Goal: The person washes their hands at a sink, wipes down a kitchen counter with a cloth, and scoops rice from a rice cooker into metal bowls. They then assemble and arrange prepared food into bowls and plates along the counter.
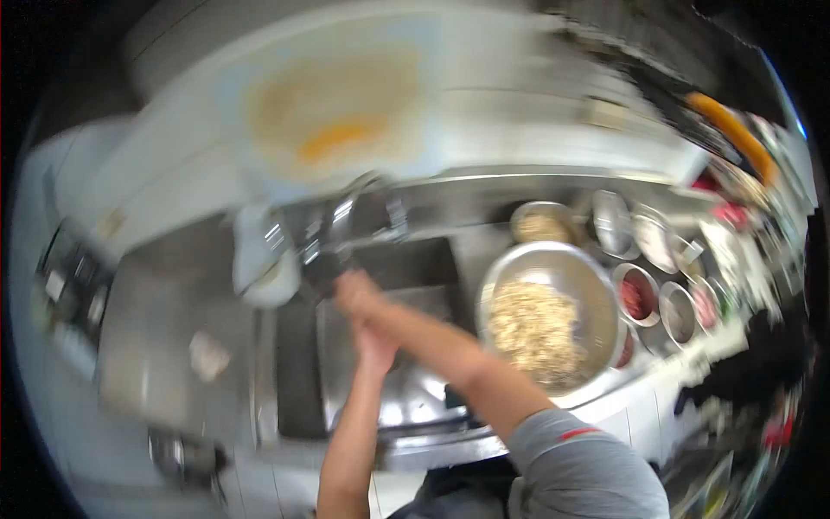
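Note:
Both of my hands meet over the metal sink (415,303), just below the faucet (344,212). My right hand (356,292) is the upper one, near the faucet's spout; my left hand (373,344) lies against it from below. Motion blur smears the fingers of both, so I cannot make out their shape or anything between them. A translucent pale container (268,259) stands left of the faucet. Right of the sink is a large steel bowl (601,324) holding pale, shredded or chopped food (532,329).
Several small metal bowls stand at the right, one with red contents (635,296). A crumpled whitish item (209,355) lies on the left steel counter (164,294). Behind the sink, a blurred yellow-and-blue poster (346,104) hangs on the tiled wall.

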{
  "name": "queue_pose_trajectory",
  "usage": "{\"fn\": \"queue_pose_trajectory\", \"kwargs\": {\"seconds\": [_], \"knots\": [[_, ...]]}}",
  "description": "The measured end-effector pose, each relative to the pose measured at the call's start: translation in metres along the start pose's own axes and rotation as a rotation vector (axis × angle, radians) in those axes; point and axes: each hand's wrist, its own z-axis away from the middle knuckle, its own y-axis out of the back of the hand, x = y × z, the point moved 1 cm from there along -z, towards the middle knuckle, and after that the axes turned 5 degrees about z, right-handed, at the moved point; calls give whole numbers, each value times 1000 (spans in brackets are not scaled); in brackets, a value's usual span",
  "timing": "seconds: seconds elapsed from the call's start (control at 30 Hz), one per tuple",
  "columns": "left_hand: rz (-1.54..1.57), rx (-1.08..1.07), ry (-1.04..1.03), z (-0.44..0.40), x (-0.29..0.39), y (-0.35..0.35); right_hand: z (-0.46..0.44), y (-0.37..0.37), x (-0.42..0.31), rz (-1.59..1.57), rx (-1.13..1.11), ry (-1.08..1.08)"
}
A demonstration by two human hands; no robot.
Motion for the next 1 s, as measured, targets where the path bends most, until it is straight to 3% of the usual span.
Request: {"fn": "queue_pose_trajectory", "kwargs": {"seconds": [0.03, 0.07, 0.1, 0.17, 0.2, 0.23, 0.3, 0.4, 0.43, 0.47, 0.5, 0.6, 0.7, 0.8, 0.83, 0.87, 0.9, 0.93, 0.97, 1.0], "knots": [[127, -91, 35, -2, 2, -14, -5, -11, -5, 24, 5, 21], [192, -194, 41, -9, 0, -11, -3, -23, 4, -213, 131, 27], [160, -253, -51, -23, -2, 6, 9, 3, -5, -202, 54, -202], [204, -212, -52, -65, 3, 44, 47, 28, -19, -773, 76, -494], [141, -149, -32, -72, 13, 48, 77, 79, -46, -914, 217, -607], [64, -80, -16, -76, 19, 54, 74, 63, -40, -746, 54, -632], [-121, 8, 12, -82, 30, 65, 76, -22, -36, -337, 643, -408], [-432, 36, 48, -104, 35, 80, 89, -29, -48, -830, 637, -563], [-553, 9, 48, -121, 33, 92, 73, -38, -45, -1167, 647, -837], [-685, -35, 29, -146, 27, 109, 73, -28, -37, -1413, 598, -890], [-793, -89, 5, -178, 18, 133, 74, -18, -29, -1628, 539, -865], [-852, 167, -49, -85, 22, 48, 71, -9, -23, -2092, 382, -663], [-782, 279, -66, -34, 34, -2, 85, -22, -49, -2452, 204, -334], [-456, 193, -48, -50, 37, 24, 98, -30, -65, -2640, 47, 74], [-217, -41, 62, -53, 45, 36, 102, -31, -61, -2648, 40, 158], [181, -211, 139, -53, 42, 41, 104, -31, -55, -2630, 35, 144], [116, -75, -5, -42, 35, 35, 114, -16, -50, -2597, -32, -153], [31, 72, -138, -29, 29, 29, 113, -17, -33, -2491, 61, -131], [284, -481, -17, -48, 24, 72, 104, -26, -17, -2392, 134, -102], [233, -387, -119, -36, 20, 55, 96, -33, -7, -2470, 103, -201]]}}
